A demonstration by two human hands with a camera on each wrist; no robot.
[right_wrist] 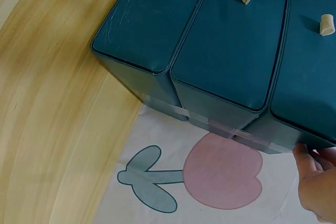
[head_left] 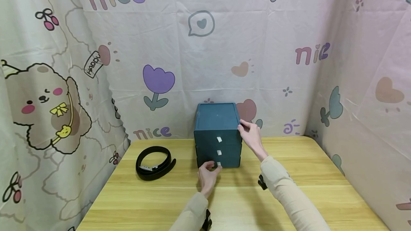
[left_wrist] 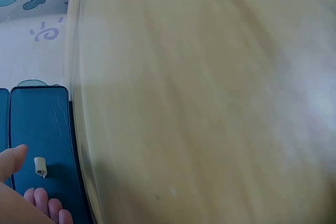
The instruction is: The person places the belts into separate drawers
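A dark blue chest (head_left: 218,117) with three stacked drawers stands toward the back of the table, each drawer front bearing a small white pull tab. My left hand (head_left: 208,176) is at the lowest drawer. In the left wrist view its thumb and fingers (left_wrist: 41,199) stand apart on either side of the lowest tab (left_wrist: 40,167), with a gap around it. The right hand (head_left: 252,135) touches the chest's upper right side, near the top front corner. From the right wrist view, its fingertips (right_wrist: 302,153) rest against the top drawer's side. All drawers sit closed.
A coiled black belt (head_left: 151,177) with a metal buckle lies on the wooden table (head_left: 128,202), left of the chest. Printed cloth (head_left: 205,56) hangs behind the table and along both sides. A dark strap device (head_left: 262,182) sits at the right wrist.
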